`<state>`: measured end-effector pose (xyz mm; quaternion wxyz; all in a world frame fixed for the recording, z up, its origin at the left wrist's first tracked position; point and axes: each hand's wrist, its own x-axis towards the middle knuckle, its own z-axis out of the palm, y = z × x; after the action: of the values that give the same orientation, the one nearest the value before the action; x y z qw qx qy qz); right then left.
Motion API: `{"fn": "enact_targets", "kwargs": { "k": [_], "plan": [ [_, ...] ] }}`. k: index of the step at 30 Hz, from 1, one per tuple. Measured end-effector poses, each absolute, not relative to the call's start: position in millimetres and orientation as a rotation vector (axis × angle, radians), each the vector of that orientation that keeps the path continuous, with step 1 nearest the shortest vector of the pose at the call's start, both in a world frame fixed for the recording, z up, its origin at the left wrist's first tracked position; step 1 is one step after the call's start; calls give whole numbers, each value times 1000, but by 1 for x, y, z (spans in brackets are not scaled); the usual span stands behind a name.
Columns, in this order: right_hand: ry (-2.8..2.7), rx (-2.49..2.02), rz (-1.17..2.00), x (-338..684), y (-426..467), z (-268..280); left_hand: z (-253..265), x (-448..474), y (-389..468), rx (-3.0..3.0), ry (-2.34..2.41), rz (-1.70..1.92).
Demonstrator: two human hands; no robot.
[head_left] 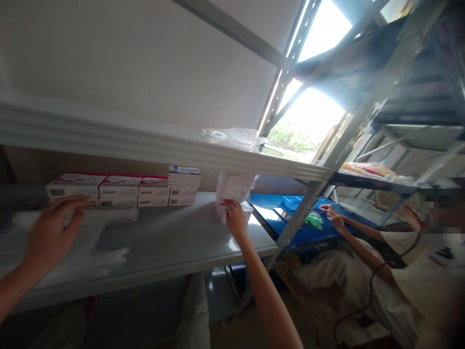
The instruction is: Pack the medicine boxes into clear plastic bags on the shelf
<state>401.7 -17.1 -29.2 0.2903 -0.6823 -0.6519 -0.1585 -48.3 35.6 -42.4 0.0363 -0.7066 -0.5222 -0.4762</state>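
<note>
My left hand (54, 228) is stretched out in front of the boxes at the left, fingers extended and thumb apart, holding nothing visible. The row of white boxes with pink-red tops (119, 186) is stacked two high there; whether the fingertips touch it I cannot tell. Under that hand lie clear plastic bags (98, 237). My right hand (234, 218) is at the front of an upright stack of white cartons (236, 186), partly covered by clear plastic. Its fingers are slightly bent and apart against the stack, not visibly closed round anything.
White boxes with a blue-edged top one (184, 185) end the row. The grey shelf (174, 228) runs beneath an upper shelf edge (145, 150). A metal post (308, 203) stands right. Beyond it, a co-worker's hand (334, 218) is beside green items (313, 220) on a blue surface.
</note>
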Motion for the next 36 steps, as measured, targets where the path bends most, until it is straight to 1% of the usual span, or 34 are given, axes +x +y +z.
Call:
{"fn": "enact_targets", "kwargs": {
  "k": [2, 3, 6, 8, 12, 16, 19, 21, 25, 30, 36],
  "plan": [
    [-1651, -1979, -503, 444, -5, -20, -29, 11, 46, -2424, -1342, -1601],
    [-1650, -2071, -510, 461, 1, -18, -25, 44, 51, -2577, -1255, -1615],
    [-1772, -2306, -437, 496, 15, -17, -24, 145, 63, -2979, -1099, -1535],
    [-1862, -2355, -393, 509, 23, -19, -32, 208, 69, -3159, -1042, -1440],
    [-1961, -2325, -429, 517, 32, -21, -53, 314, 75, -3192, -1180, -1400],
    [-2079, -2240, -514, 518, 34, -25, -65, 380, 75, -3134, -1232, -1417],
    [-2080, -2110, -463, 528, 39, -34, -67, 403, 80, -3048, -1305, -1430],
    [-1986, -2004, -305, 539, 46, -42, -68, 409, 86, -3000, -1336, -1435],
    [-1837, -1685, -20, 553, 57, -56, -75, 404, 95, -3055, -1189, -1357],
    [-1653, -1592, 305, 534, 51, -53, -77, 375, 95, -3089, -1113, -1394],
    [-1693, -1529, 368, 469, 43, -38, -61, 312, 80, -3006, -1211, -1477]
  ]
}}
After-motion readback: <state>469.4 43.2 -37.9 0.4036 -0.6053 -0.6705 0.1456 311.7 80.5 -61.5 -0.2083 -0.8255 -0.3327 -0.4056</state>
